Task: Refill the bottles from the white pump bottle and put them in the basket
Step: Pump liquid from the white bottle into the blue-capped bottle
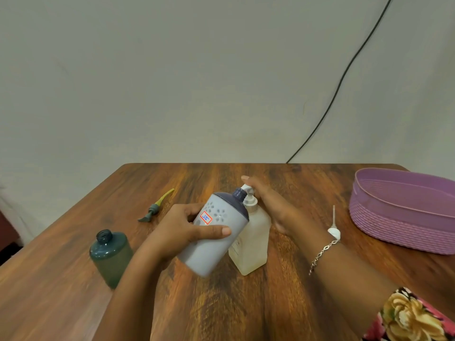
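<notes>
A: Fingers (216, 230) of the left hand (179, 232) are wrapped round the grey bottle (214, 244), thumb across the near side. The bottle is off the worktop (221, 303), tilted, with its dark uncapped neck pointing up and right.

B: And the right hand (268, 203)?

A: It lies over the pump head (249, 193) of the white pump bottle (253, 242), fingers fairly straight, gripping nothing. A bracelet (322, 252) sits on that wrist, above a floral sleeve (413, 316).

B: Where is the neck relative to the nozzle?

A: Right up against it, just below. Cannot tell whether any liquid is coming out. The white pump bottle stands upright mid-worktop, touching the grey bottle's side.

B: Other items?

A: The green bottle (110, 257) stands uncapped near the left edge. Its green pump (154, 209) with a yellow tube lies behind it, well apart. A white pump (334, 230) stands tube-up beside the right wrist. The purple basket (403, 217) is at the far right. A black cable (344, 77) runs down the wall behind.
</notes>
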